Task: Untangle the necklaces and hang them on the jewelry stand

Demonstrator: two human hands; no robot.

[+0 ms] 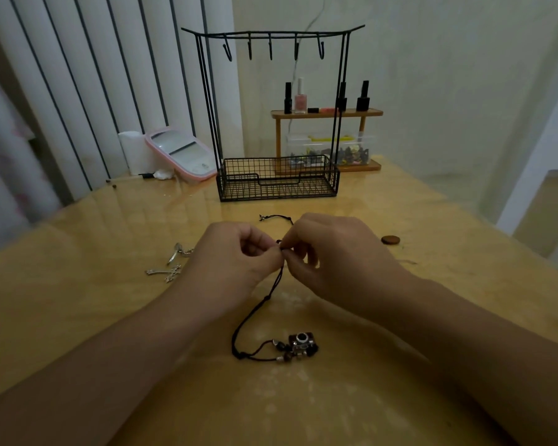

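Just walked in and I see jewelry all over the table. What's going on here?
A person is working on a black cord necklace: the left hand and right hand both pinch the cord at one spot, apparently picking at a knot. Its camera pendant lies on the table. The jewelry stand behind has nothing on its hooks yet.

Open bench [416, 220] runs up to the jewelry stand [273, 123], only a cord end [276, 216] lying between, keys [171, 263] crowding the left.
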